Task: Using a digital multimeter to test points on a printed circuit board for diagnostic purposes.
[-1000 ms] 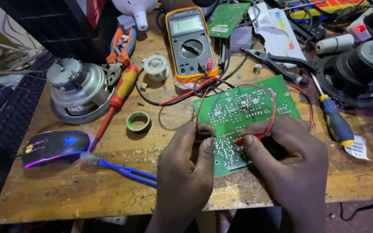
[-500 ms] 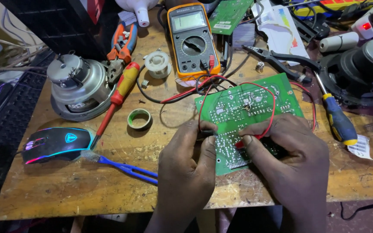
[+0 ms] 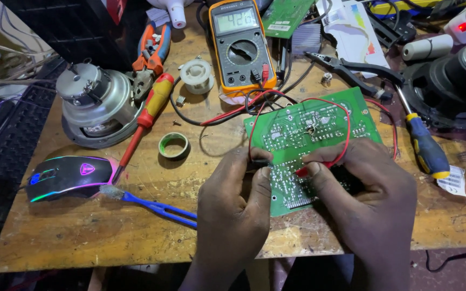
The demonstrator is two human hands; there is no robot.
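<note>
A green circuit board (image 3: pixel 311 134) lies solder side up on the wooden workbench (image 3: pixel 109 226). My left hand (image 3: pixel 233 207) pinches a black test probe (image 3: pixel 260 161) against the board's left part. My right hand (image 3: pixel 370 202) presses a red test probe (image 3: pixel 311 168) onto the board near its middle. Red and black leads (image 3: pixel 346 129) loop over the board back to an orange-and-grey multimeter (image 3: pixel 241 46), whose display shows a reading.
A silver motor (image 3: pixel 95 105), a red-yellow screwdriver (image 3: pixel 146 116), a green tape ring (image 3: pixel 173 144), a lit computer mouse (image 3: pixel 68 177) and a blue brush (image 3: pixel 152 205) lie at left. A blue-yellow screwdriver (image 3: pixel 424 143), black pliers (image 3: pixel 351 67) and a black round device (image 3: pixel 449 91) lie at right.
Both hands have stayed on the board with the probes. The camera view has shifted slightly, and the probe tips have made only small adjustments.
</note>
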